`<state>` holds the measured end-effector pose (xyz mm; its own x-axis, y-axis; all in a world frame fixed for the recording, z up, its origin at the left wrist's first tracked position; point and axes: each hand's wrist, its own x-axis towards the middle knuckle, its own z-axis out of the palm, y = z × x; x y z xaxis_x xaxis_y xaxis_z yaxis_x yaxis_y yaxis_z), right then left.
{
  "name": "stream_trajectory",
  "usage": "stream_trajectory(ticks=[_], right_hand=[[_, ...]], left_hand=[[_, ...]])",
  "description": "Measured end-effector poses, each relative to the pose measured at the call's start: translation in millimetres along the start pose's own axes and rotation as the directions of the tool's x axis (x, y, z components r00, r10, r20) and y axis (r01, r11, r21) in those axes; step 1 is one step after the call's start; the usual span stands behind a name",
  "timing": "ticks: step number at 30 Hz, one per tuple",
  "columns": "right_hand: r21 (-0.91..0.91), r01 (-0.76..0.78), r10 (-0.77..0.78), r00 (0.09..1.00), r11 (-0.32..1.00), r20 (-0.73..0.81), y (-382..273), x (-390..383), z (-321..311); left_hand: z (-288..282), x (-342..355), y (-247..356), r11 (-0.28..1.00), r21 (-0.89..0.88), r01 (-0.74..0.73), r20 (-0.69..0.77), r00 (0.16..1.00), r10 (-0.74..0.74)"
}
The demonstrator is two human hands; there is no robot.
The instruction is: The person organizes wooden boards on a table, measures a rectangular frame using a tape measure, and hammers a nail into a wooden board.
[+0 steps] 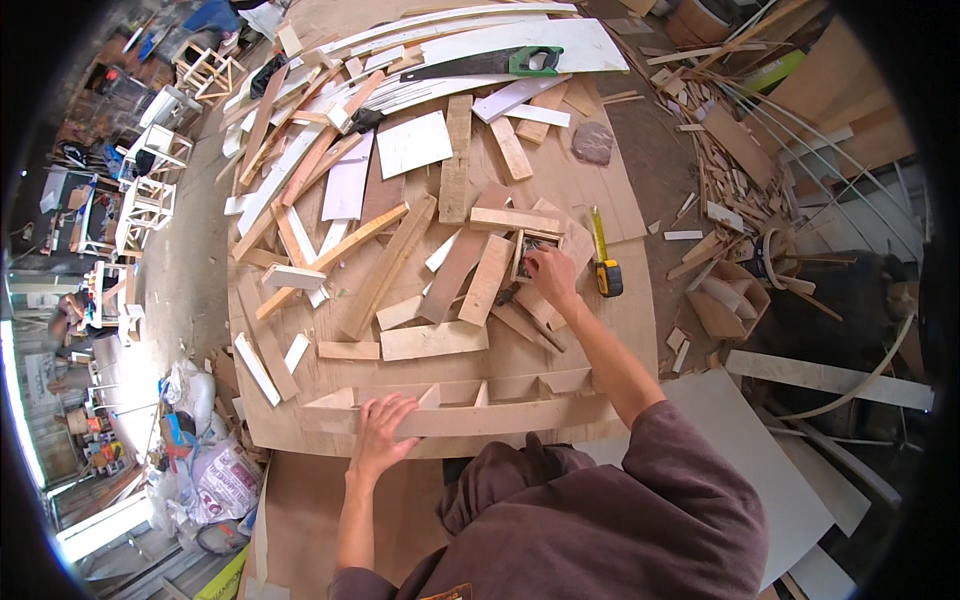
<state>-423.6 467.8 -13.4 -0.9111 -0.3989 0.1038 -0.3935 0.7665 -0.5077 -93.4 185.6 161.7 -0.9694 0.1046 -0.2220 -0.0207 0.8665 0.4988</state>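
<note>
At the near edge of the board tabletop lies a long, narrow wooden frame [510,417] with short cross pieces between its rails. My left hand [378,428] grips its left part, fingers over the top and thumb on the near side. Farther off, my right hand [552,274] reaches into a small open wooden box [519,252] holding small metal pieces, perhaps nails or screws. Its fingers are drawn together, and whatever they pinch is hidden. A yellow and black tape measure [608,278] lies just right of this hand, its blade partly out.
Wood offcuts [430,342] cover the tabletop's middle and left. A green-handled handsaw [535,61] lies on white boards at the far side. To the right, scrap wood [735,150] is heaped on the floor; plastic bags [222,480] stand at the lower left.
</note>
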Motion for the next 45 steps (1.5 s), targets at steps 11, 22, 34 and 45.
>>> stream_trajectory(ticks=[11, 22, 34, 45], right_hand=[[0.321, -0.237, 0.263, 0.964, 0.917, -0.041, 9.4, -11.7, -29.1], [-0.032, 0.067, -0.064, 0.995, 0.997, 0.08, -1.8, -7.2, -11.8], [-0.359, 0.184, -0.135, 0.978, 0.915, 0.157, -0.7, -9.8, -3.4], [-0.347, 0.239, -0.163, 0.958, 0.907, 0.236, 9.5, -0.5, 4.3]], left_hand=[[1.2, 0.7, 5.0, 0.999, -0.017, 0.05, -0.012, 0.999, -0.05], [1.1, 0.5, 5.3, 0.998, -0.021, 0.06, -0.002, 0.998, -0.06], [-0.5, 0.5, 8.8, 0.997, -0.035, 0.068, -0.01, 0.998, -0.068], [-0.8, 2.7, 10.2, 0.997, -0.029, 0.065, -0.028, 0.997, -0.065]])
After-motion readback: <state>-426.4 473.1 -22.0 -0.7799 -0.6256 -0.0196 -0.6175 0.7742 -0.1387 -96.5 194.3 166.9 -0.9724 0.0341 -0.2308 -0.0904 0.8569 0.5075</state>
